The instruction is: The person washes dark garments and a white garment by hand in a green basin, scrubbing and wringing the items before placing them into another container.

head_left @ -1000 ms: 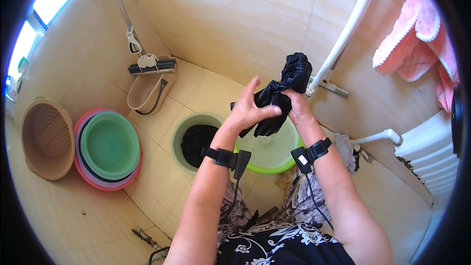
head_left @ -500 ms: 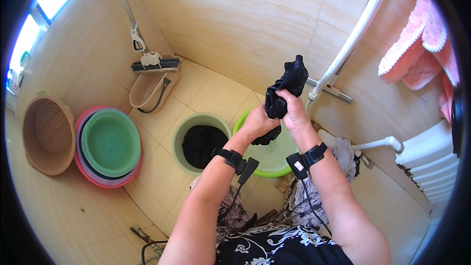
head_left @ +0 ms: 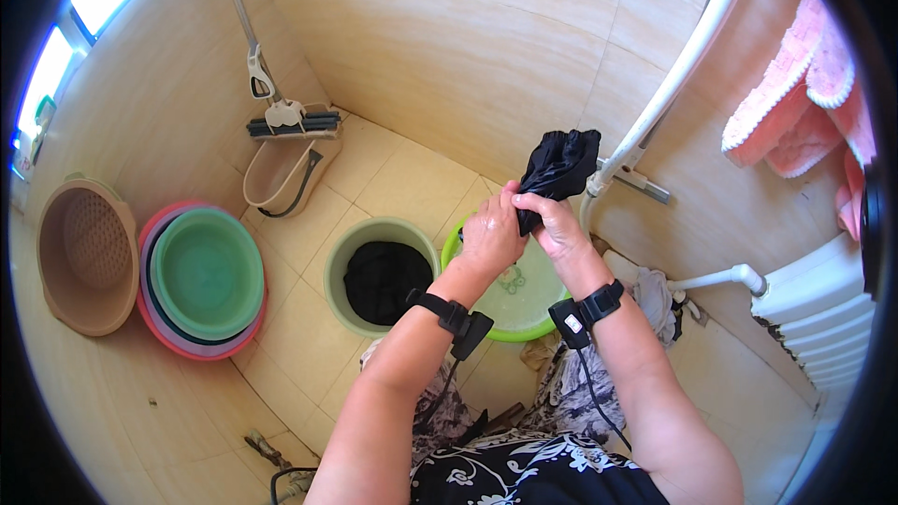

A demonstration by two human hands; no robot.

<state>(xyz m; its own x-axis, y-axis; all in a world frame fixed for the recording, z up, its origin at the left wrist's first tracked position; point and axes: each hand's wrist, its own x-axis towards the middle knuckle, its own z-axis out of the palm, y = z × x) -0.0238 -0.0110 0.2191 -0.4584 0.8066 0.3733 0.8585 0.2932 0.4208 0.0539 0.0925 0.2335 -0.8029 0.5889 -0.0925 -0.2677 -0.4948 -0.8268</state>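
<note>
A wet-looking black cloth (head_left: 558, 166) is bunched up over the lime-green basin (head_left: 524, 329), its upper end fanned out past my hands. My right hand (head_left: 558, 227) is closed round its lower part, thumb pointing left along the folds. Pressed close beside it, my left hand (head_left: 494, 232) is curled shut on the same cloth, its back turned up and mostly hiding what lies inside. Cloudy water with some foam shows in the basin below. Just left of it a pale green bucket (head_left: 335, 271) holds more black cloth (head_left: 388, 282).
Stacked basins, with a green basin (head_left: 208, 271) on top, and a brown basket (head_left: 86, 257) stand at left. A mop (head_left: 285, 114) rests over a beige mop bucket (head_left: 271, 189). At right are a white pipe (head_left: 669, 84), a radiator (head_left: 823, 309) and hanging pink slippers (head_left: 772, 117).
The black cloth's upper end has swung right and spread wider. My left hand has turned its back upward and drawn closer to my right hand; the part hanging below it no longer shows.
</note>
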